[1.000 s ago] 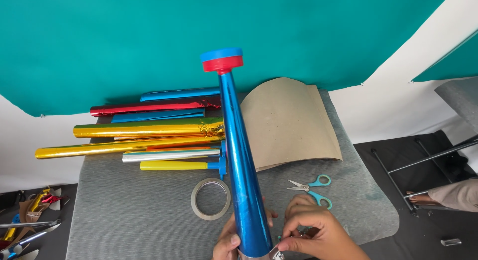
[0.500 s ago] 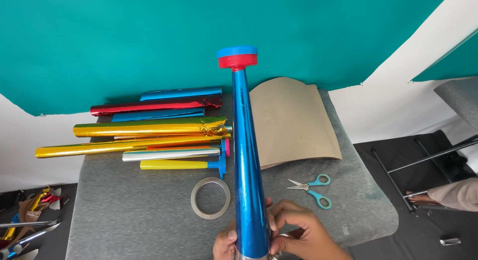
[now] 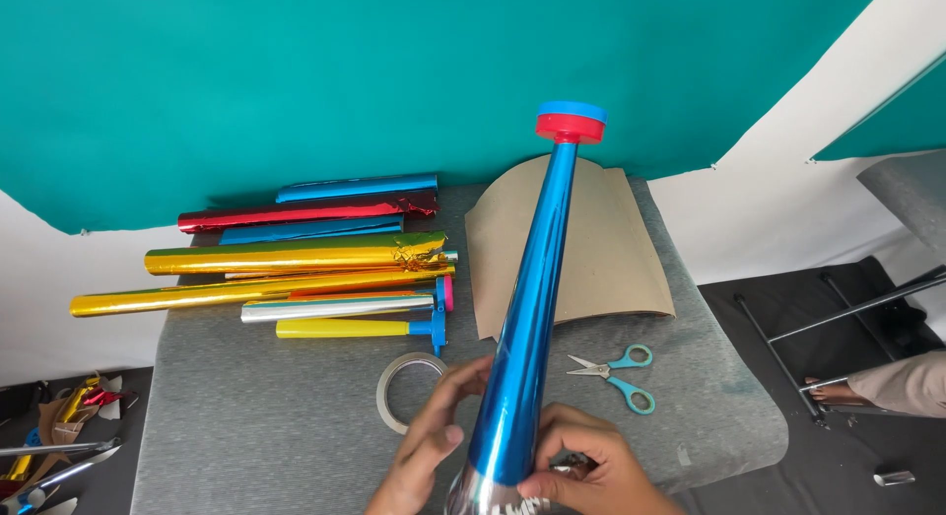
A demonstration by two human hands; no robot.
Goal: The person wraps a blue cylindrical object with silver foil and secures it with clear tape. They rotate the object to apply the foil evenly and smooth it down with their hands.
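Clearly light and slippery, the long shiny blue foil-wrapped cone (image 3: pixel 532 308) – both hands, left hand (image 3: pixel 429 446) and right hand (image 3: pixel 581 466), fingers wrapped round its wide end – best held there, gently.

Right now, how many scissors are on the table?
1: the scissors lie right of the blue cone, below the cardboard. None other shows; some may be hidden.

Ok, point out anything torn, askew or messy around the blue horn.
The gold foil roll has a ragged, crumpled right end, and the red roll is crinkled there too. Foil scraps litter the floor at lower left. The blue foil horn, held by both hands, looks smooth.
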